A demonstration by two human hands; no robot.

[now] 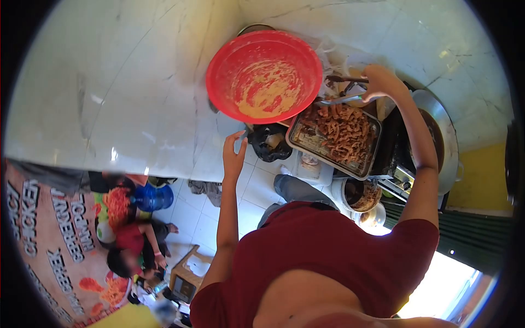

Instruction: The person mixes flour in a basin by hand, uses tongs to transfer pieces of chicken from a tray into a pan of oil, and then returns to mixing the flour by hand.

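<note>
My right hand [380, 83] is closed around a pair of tongs [343, 100], whose two arms spread apart toward the left. Just below them lies a metal tray [356, 170] heaped with brown fried pieces [344, 131]. My left hand [234, 156] hangs in the air under the left part of a red basin [219, 74], thumb and forefinger apart and nothing visible in them. Pale, floury residue [270, 90] coats the inside of the basin. A black plastic bag [269, 143] sits between the basin and the tray.
A large metal pan [451, 136] of dark liquid stands at the right. Below the tray is a bucket-like pot [355, 194]. Another person [131, 243] sits low at the left near a blue water jug [153, 197], a stool [188, 270] and a printed banner [54, 240].
</note>
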